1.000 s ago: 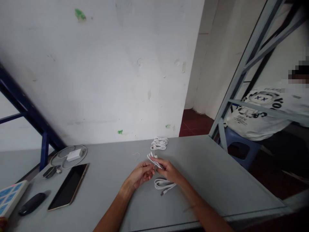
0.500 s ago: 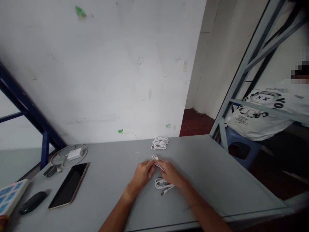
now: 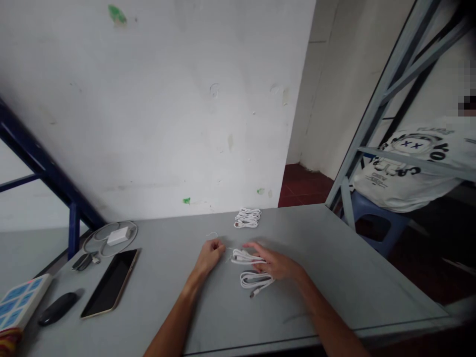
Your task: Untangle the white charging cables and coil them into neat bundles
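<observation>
Right hand lies open, its fingertips resting on a coiled white charging cable, part of which the fingers hide. A second glossy coil lies just below, its connector trailing toward the near edge. Left hand is curled shut; its palm is hidden, so any grip cannot be confirmed. A thin white wire lies just beyond it. A third coil sits near the far edge of the smooth grey surface.

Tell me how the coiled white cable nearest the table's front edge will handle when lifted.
The coiled white cable looks thin and light, so it will probably droop and feel floppy once lifted. Its loops show no visible tie, so they may slide apart. The plug end should stay stiffer and may swing.
</observation>
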The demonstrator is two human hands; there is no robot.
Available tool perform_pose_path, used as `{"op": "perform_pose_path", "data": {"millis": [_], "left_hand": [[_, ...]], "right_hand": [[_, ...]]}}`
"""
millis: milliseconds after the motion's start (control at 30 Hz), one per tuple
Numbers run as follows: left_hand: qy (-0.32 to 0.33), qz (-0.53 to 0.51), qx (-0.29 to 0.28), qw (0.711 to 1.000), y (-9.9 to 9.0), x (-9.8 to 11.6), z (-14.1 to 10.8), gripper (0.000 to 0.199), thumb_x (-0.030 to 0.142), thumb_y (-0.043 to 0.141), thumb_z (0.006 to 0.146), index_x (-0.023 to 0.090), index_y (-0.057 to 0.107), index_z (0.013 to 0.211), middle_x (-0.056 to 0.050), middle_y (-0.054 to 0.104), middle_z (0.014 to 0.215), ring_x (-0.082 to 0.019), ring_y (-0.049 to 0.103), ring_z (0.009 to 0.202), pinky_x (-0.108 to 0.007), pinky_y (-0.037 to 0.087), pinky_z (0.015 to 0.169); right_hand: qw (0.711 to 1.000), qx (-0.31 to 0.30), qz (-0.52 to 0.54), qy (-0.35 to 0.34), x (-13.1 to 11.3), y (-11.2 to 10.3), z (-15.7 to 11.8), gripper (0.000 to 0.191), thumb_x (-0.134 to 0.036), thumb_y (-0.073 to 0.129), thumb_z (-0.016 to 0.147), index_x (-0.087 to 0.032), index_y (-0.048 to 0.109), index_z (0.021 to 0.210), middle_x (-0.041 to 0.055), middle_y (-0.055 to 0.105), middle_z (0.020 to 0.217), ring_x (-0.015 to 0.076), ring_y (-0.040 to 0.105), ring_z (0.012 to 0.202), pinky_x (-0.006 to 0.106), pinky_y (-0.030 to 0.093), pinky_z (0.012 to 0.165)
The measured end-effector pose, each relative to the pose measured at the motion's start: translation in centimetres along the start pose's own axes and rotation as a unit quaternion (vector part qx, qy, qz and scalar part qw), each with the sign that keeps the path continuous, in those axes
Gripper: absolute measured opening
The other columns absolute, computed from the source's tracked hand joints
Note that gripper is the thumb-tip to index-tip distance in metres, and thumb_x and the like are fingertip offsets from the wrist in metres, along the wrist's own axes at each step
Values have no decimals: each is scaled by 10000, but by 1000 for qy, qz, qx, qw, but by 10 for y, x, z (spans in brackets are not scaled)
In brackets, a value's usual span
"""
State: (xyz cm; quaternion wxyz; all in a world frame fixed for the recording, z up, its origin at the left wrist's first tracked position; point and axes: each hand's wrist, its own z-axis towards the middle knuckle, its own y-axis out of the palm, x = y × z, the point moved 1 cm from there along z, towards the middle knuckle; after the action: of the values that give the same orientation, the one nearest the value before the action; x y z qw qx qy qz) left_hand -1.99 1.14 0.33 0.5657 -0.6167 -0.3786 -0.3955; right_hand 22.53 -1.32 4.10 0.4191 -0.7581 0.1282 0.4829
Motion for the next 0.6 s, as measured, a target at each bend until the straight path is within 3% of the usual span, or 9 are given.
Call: {"op": "perform_pose_path", "data": {"millis": [167, 433, 500, 600], "left_hand": [[4, 34, -121, 992, -12, 0, -5, 237, 418, 559, 697, 208, 495, 608, 60, 379, 569, -115, 323, 577, -255, 234, 552], [72, 130, -194, 970, -9, 4, -11, 209, 313, 585, 723, 198, 505, 568, 51, 405, 552, -121, 356, 582, -264, 262, 556], [76, 134, -213, 965, -10, 6, -13, 191, 294, 595, 732, 194, 535, 582, 45, 443, 562, -123, 371, 579, -267, 274, 557], [77, 132, -236, 960, -12, 7, -15, 172, 288, 615, 745, 189, 581, 608, 38, 483, 571, -129, 397, 582, -267, 286, 554]], "right_hand": [[997, 52, -44, -29, 6, -7, -2, 498, -268, 548, 790, -309, 435, 1273, 60, 559, 1243, 251, 540, 1115, 363, 395, 953], [985, 39, -152, -78, 0, 0, -6, 976, -522, 817, 428, -327, 410, 1293, 45, 513, 1194, 311, 437, 1159, 393, 343, 998], [981, 40, -174, -76, 1, 4, -4, 933, -522, 804, 460, -313, 417, 1283, 51, 514, 1184, 308, 444, 1149, 386, 350, 984], [978, 56, -195, -54, 5, 8, 2, 623, -480, 688, 659, -278, 482, 1211, 63, 546, 1120, 280, 515, 1056, 356, 402, 892]]}}
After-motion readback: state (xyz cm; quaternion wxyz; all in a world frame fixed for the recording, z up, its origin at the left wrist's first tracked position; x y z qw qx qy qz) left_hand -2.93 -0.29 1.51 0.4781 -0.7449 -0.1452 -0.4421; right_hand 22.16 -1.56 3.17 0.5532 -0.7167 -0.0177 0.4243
